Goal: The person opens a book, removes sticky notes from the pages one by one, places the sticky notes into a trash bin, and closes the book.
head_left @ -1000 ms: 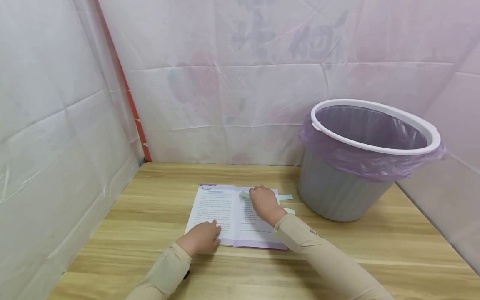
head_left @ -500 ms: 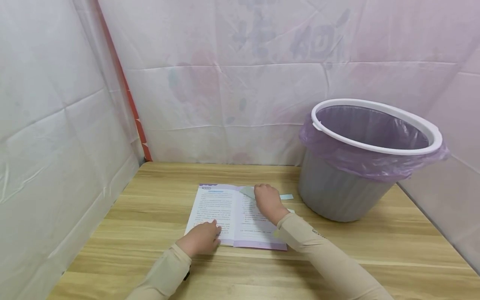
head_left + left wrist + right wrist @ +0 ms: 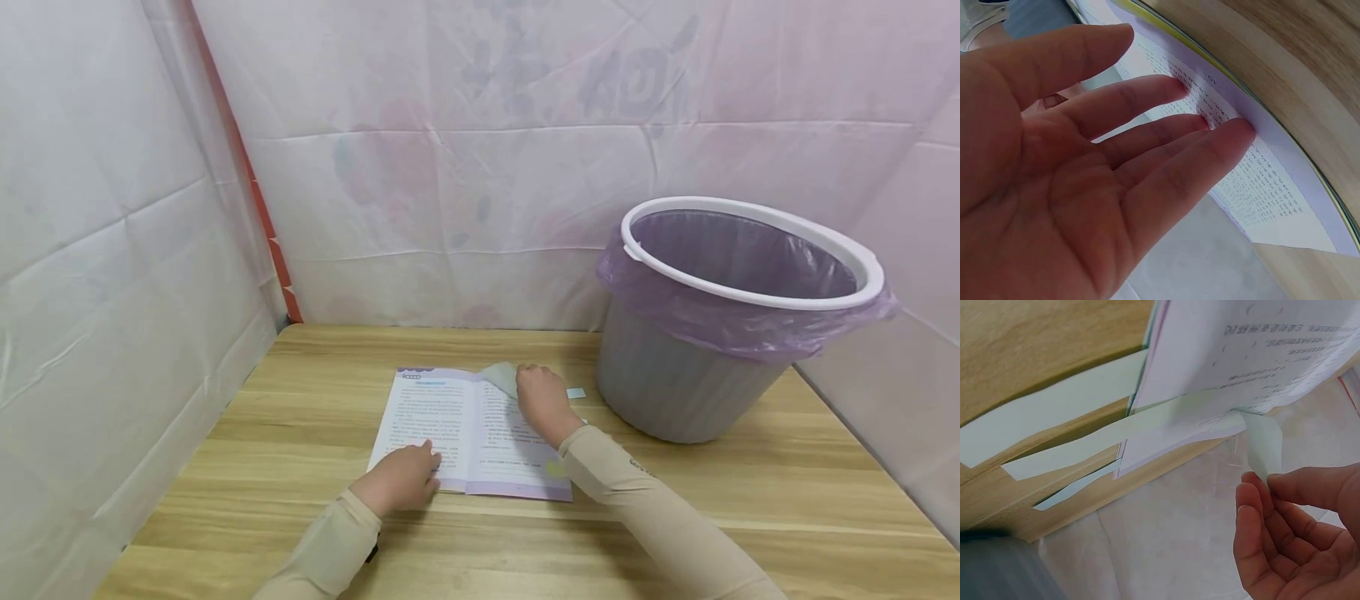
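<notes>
An open book with printed pages and purple margins lies on the table. My left hand rests at the lower left page, its fingers fairly straight and the fingertips on the paper in the left wrist view. My right hand is over the upper right page. Between thumb and fingers it pinches the end of a pale green paper strip, which is lifted and bent up from the page. Other pale strips stick out past the book's side edge, one of them bluish. A yellow-green patch shows on the right page near the sleeve.
A grey bin with a white rim and purple liner bag stands on the wooden table, right of the book. Pale sheeting hangs behind the table and along the left side.
My right hand has moved a little to the right and away, and the pale green strip has lifted and shows more. My left hand has stayed in place.
</notes>
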Tool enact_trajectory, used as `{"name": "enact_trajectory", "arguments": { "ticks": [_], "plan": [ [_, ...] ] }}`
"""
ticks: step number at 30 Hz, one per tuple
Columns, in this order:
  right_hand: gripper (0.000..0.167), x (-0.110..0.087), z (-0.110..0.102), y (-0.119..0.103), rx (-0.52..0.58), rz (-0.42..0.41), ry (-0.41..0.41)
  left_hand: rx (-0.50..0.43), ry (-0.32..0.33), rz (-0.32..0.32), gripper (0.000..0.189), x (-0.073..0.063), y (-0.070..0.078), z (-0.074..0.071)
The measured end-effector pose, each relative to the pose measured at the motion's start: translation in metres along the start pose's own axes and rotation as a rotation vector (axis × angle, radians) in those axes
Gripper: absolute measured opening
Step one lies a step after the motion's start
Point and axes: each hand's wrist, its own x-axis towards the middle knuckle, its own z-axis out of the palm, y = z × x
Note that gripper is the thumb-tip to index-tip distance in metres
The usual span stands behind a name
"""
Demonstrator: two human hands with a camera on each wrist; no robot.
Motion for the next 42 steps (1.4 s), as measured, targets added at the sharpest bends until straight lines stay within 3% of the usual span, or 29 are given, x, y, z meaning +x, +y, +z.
{"name": "enact_trajectory", "arguments": {
  "ticks": [12,20,31,38,42],
  "plan": [
    [0.003,-0.001,0.000,0.008,0.001,0.022,0.071,0.004,0.002,-0.002,0.036,0.002,-0.002,0.005],
    [0.004,0.000,-0.004,0.011,0.031,0.092,0.065,-0.006,-0.002,-0.004,0.036,0.002,-0.002,0.005],
    [0.007,0.000,-0.010,0.016,0.080,0.093,0.133,-0.014,0.004,-0.006,0.036,0.000,-0.002,0.003],
    [0.017,0.003,-0.018,0.023,0.222,0.118,0.106,-0.021,0.006,0.000,0.036,0.000,-0.002,0.002],
    [0.014,0.002,-0.023,0.026,0.306,0.146,0.077,-0.015,0.012,0.011,0.036,0.000,-0.002,0.003]
  ]
}}
